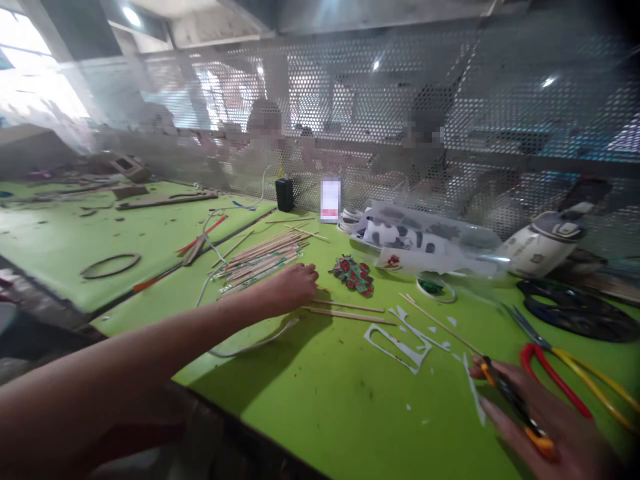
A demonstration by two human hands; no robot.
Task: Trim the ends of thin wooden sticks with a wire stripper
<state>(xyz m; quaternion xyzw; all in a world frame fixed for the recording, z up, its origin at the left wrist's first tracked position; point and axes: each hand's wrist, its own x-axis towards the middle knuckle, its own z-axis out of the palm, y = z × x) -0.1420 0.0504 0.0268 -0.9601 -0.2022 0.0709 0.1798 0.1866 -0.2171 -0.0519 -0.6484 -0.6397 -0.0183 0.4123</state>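
Note:
My left hand (pixel 293 288) reaches to the middle of the green table with its fingers curled together. Its fingertips face away, so what they hold, if anything, is hidden. Two or three thin wooden sticks (pixel 350 313) stretch out to the right beside it, and a bundle of sticks (pixel 265 257) lies just behind it. At the lower right, my right hand (pixel 555 413) is wrapped round a slim black-and-orange hand tool (pixel 513 397) whose kind is unclear. One long wooden stick (pixel 440 322) runs up to this tool's tip. White cut-out scraps (pixel 420 363) lie between my hands.
Red-and-yellow-handled scissors (pixel 537 347) lie by my right hand, near a black palette (pixel 575 310). Farther back are a red-green painted cut-out (pixel 354 275), clear plastic packaging (pixel 430 233), a lit phone (pixel 330 200) and a black box (pixel 285 195). A white cable (pixel 260 347) loops near my left forearm.

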